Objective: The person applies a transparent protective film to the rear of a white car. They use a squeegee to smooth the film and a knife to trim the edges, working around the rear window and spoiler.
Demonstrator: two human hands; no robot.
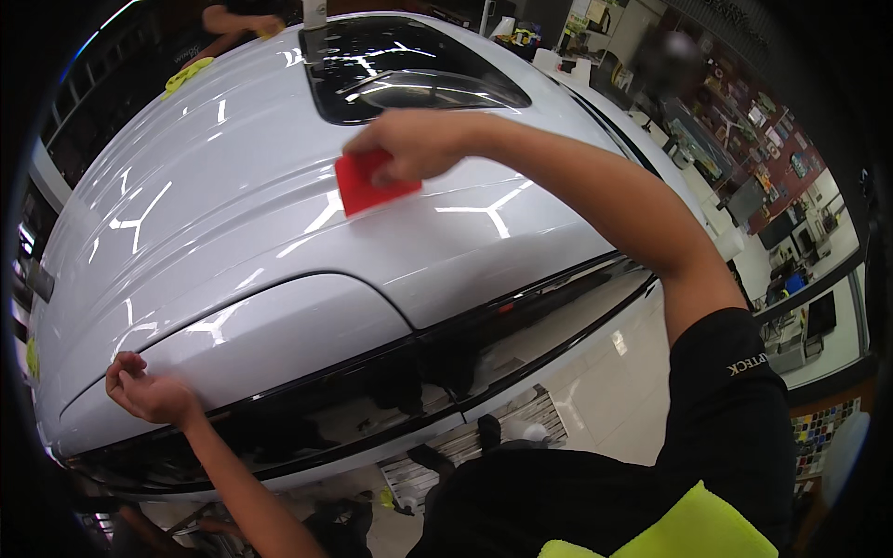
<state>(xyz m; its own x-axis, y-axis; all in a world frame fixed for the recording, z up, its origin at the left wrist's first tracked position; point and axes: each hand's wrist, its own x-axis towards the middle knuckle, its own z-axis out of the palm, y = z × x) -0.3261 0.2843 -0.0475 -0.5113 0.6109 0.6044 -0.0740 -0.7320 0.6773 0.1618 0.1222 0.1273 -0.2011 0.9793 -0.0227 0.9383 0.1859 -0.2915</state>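
Note:
A light grey car roof (209, 181) spans the view, glossy with lamp reflections. My right hand (422, 143) grips a red flat squeegee card (366, 183) over the roof near the dark glass panel (411, 66); motion blurs it, and whether the card touches the surface is unclear. At the lower left, my left hand (150, 394) is held with curled fingers and nothing visible in it, close to the roof's side edge, by the curved panel seam. Dark side windows (349, 411) run below it. A yellow-green cloth (698, 526) lies against my black-shirted body.
Across the roof a person's hand (265, 26) holds something yellowish, near a yellow-green cloth (187, 75) on the roof. A slatted metal platform (481, 443) stands on the tiled floor below the car. Cluttered workbenches and shelves line the right side.

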